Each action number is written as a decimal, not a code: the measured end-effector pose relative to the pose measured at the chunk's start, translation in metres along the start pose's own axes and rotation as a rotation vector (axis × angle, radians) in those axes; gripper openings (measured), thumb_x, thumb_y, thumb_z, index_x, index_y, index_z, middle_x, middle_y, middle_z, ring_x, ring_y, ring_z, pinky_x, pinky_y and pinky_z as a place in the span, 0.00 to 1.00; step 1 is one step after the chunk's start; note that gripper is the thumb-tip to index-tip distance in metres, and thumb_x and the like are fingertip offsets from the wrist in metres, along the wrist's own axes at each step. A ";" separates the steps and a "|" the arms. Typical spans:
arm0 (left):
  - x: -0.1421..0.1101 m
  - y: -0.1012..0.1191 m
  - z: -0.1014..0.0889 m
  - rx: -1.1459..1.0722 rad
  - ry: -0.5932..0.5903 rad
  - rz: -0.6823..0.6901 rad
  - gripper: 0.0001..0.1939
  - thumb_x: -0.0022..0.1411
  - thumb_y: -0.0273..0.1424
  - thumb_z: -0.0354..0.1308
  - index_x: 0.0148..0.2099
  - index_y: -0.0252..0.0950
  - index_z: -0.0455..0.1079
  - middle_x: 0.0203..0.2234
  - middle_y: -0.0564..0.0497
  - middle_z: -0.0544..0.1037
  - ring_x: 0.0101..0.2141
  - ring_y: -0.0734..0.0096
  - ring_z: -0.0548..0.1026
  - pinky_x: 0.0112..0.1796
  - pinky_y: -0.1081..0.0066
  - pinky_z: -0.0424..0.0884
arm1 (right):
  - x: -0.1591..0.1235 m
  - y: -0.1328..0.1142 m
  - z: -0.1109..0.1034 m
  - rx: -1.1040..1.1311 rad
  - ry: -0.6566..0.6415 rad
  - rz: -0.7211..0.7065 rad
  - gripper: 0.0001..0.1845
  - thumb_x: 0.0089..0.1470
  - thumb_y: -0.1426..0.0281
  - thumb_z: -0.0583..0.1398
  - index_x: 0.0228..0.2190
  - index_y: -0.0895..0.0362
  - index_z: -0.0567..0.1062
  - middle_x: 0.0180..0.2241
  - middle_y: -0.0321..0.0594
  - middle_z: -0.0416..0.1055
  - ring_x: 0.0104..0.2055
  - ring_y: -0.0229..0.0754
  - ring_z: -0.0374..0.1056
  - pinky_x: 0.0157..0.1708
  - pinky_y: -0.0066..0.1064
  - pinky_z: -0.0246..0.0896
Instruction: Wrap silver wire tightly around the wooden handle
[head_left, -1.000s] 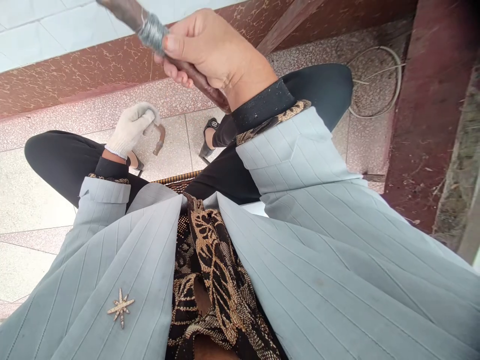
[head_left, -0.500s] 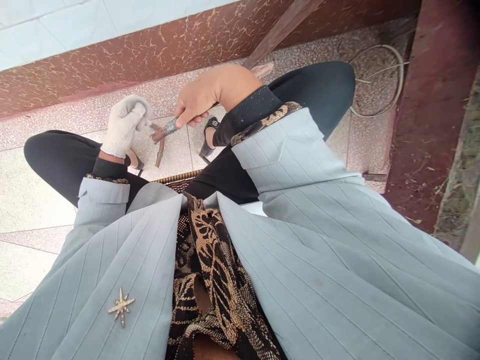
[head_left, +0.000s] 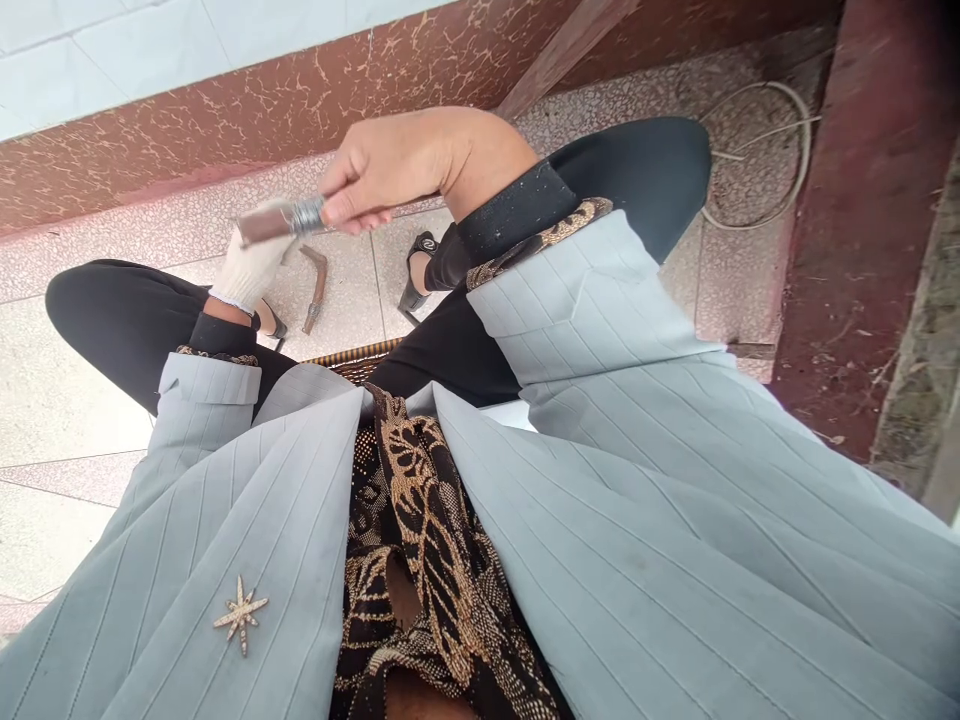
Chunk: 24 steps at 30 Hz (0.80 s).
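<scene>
My left hand [head_left: 251,272], in a white knit glove, is closed around the upper end of a bent brown piece [head_left: 318,292] that angles down below it. A grey band shows near that piece's lower end. In my bare right hand [head_left: 409,165] I grip a tool with a flat brown end [head_left: 264,224] and a silvery, wire-like wrapping [head_left: 307,214] near my fingers. The brown end crosses in front of my gloved fingers and hides them; it is slightly blurred. Whether it touches the glove, I cannot tell.
Tiled floor [head_left: 60,400] lies below, with a brown veined wall base [head_left: 225,110] in front. A wooden prop [head_left: 562,55] leans at the wall. Coiled pale cable [head_left: 806,170] rests at the right beside a red-brown post [head_left: 847,250]. My black-clad knees [head_left: 637,180] frame the space.
My right hand has moved left and up with the tool, swinging its brown end from beside the bent piece to in front of the glove. My left hand has stayed nearly in place.
</scene>
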<state>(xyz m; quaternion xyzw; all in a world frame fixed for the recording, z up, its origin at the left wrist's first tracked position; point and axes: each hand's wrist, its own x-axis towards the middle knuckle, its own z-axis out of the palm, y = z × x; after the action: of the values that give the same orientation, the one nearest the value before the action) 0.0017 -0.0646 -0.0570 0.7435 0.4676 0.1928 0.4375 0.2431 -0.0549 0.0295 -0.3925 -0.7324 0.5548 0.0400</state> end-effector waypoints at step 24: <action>-0.009 0.020 0.004 -0.185 -0.107 0.008 0.15 0.72 0.47 0.55 0.38 0.45 0.76 0.26 0.52 0.77 0.28 0.68 0.70 0.35 0.58 0.73 | -0.003 0.005 -0.004 0.570 0.496 -0.190 0.20 0.79 0.70 0.52 0.35 0.65 0.74 0.24 0.29 0.67 0.22 0.24 0.58 0.23 0.22 0.48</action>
<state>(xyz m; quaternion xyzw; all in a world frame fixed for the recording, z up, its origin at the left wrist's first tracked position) 0.0107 -0.0781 -0.0418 0.7110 0.4208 0.1971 0.5278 0.2495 -0.0532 0.0283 -0.4185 -0.5501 0.6181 0.3743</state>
